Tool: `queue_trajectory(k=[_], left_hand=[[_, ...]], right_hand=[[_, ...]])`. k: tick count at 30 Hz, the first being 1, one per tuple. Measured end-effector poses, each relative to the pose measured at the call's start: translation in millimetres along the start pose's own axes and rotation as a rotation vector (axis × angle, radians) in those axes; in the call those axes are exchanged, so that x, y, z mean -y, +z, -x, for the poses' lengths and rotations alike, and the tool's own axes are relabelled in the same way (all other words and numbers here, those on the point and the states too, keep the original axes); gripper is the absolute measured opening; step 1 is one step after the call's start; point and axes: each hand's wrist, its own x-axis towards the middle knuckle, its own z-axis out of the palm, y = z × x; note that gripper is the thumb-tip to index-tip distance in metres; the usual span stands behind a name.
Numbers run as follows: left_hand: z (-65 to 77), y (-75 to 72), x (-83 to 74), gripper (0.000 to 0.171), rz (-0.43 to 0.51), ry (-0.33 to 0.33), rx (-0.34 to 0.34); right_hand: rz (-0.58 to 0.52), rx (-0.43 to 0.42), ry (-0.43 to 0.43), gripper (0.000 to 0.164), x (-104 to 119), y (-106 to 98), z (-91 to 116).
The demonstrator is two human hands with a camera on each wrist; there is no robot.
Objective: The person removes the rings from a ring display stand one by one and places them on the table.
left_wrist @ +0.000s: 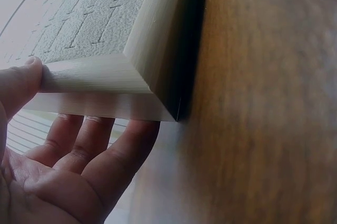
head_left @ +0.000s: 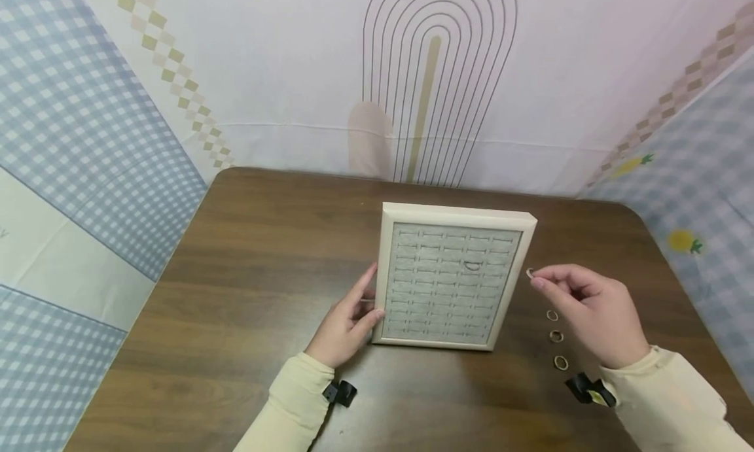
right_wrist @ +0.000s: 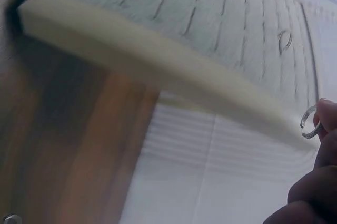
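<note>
A ring display board (head_left: 446, 288) with a pale wooden frame and a grey slotted pad stands tilted back on the table. My left hand (head_left: 343, 324) grips its left edge, thumb on the front and fingers behind, as the left wrist view (left_wrist: 79, 150) also shows. One ring (head_left: 472, 266) sits in a slot at the upper right of the pad. Beside the board's right edge, my right hand (head_left: 595, 308) pinches a silvery open ring (right_wrist: 309, 124) between thumb and forefinger, apart from the pad. Most of the right hand is out of the right wrist view.
Three loose rings lie in a column on the brown table (head_left: 235, 295) below the right hand: an upper ring (head_left: 552, 315), a middle ring (head_left: 556, 336) and a lower ring (head_left: 561, 362). A patterned cloth (head_left: 283, 66) hangs behind the table.
</note>
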Motion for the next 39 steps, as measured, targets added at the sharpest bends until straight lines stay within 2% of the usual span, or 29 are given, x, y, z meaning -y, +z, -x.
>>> queue_trajectory(k=[7, 26, 35, 39], left_hand=[[0.6, 0.7, 2.3, 0.074, 0.012, -0.002, 0.0], [-0.6, 1.3, 1.0, 0.077, -0.01, -0.006, 0.005], [-0.7, 0.3, 0.9, 0.076, -0.009, 0.008, 0.007], [-1.1, -0.4, 1.3, 0.076, -0.015, 0.011, 0.002]], right_hand=[[0.039, 0.019, 0.094, 0.006, -22, -11, 17], [0.156, 0.057, 0.225, 0.011, -64, -19, 43], [0.198, 0.093, 0.274, 0.013, -89, -15, 59], [0.222, 0.094, 0.259, 0.009, -99, -14, 65]])
